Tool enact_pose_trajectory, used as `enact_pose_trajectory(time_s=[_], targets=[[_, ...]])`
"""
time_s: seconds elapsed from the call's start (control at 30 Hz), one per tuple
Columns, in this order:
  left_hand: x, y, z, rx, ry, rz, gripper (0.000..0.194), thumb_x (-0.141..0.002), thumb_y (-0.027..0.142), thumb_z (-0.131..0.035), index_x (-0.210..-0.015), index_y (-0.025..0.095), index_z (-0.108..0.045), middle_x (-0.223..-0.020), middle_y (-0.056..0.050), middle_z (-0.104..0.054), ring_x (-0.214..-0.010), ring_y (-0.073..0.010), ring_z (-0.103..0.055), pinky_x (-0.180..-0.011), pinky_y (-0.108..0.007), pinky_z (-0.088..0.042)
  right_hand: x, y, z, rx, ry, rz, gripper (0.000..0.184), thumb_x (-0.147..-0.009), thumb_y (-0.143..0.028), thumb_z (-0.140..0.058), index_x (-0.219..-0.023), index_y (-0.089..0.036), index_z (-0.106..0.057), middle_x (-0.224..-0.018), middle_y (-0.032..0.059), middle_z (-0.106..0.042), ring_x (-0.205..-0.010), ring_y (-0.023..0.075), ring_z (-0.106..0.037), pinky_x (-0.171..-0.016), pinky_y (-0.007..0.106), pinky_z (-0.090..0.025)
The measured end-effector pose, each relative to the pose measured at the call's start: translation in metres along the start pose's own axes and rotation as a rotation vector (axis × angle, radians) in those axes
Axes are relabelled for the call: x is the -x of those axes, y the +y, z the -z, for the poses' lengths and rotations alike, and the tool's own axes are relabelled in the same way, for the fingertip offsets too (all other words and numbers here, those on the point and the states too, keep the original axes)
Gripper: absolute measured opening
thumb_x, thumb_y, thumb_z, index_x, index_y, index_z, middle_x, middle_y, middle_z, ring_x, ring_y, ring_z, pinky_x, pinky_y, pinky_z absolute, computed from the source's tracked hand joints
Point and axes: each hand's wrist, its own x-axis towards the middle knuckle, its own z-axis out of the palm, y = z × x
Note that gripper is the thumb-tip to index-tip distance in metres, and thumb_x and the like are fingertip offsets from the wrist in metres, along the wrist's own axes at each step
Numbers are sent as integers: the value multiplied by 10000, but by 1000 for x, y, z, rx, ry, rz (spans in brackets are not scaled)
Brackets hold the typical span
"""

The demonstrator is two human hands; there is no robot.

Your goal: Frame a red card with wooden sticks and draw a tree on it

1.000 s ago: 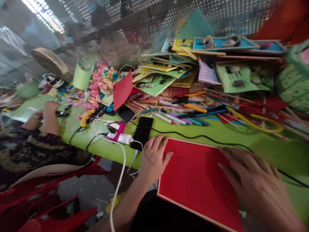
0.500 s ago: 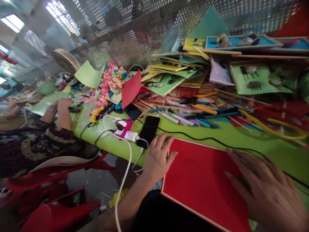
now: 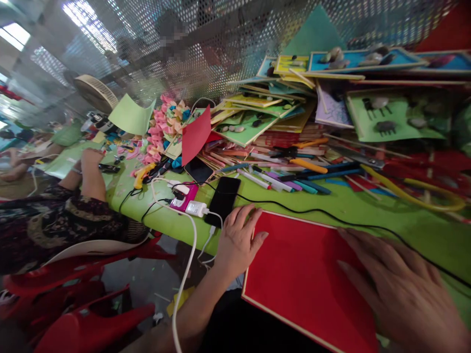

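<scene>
A red board (image 3: 305, 274) with thin pale wooden edging lies at the front of the green table, its near edge toward my dark clothing. My left hand (image 3: 239, 238) rests along its left edge, fingers stretched out and thumb over the red face. Flat and spread, my right hand (image 3: 397, 284) lies at the board's right side, covering that edge. Just past my left fingers are a black phone (image 3: 222, 198) and a pink power strip (image 3: 184, 197) with white chargers plugged in.
Behind lie several loose markers (image 3: 272, 181), an orange-handled cutter (image 3: 308, 165) and a tall pile of framed pebble pictures (image 3: 253, 128). A black cable (image 3: 312, 210) crosses behind the board; a white cable (image 3: 189, 264) hangs off the edge. Another person's arm (image 3: 91, 176) rests at left, above red chairs (image 3: 91, 323).
The whole view has shifted slightly, so things appear a little further left. Both hands keep their places on the red board.
</scene>
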Motion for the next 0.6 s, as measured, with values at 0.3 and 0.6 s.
enact_pose_trajectory(time_s=[0.3,0.6], targets=[[3,-2,1,13,61,-74,552,-1122,432,-424,-1599,155,-438,-1544,-145,-575,-1423,-298,-489,-1188,-466,-417,1,5,1,-66,45,4,574,-1077,-370,-429,-1630,-222,-379,-1386,165,-662,-1177,371,-631,-952,529,-508],[0,0,1,-50,3,-94,529,-1111,443,-456,-1562,170,-507,-1510,-123,-630,-1404,-294,-525,-1156,-469,-427,1,3,-2,-42,-30,-32,529,-1080,-428,-399,-1523,-183,-554,-1372,152,-687,-1185,363,-610,-933,514,-506]])
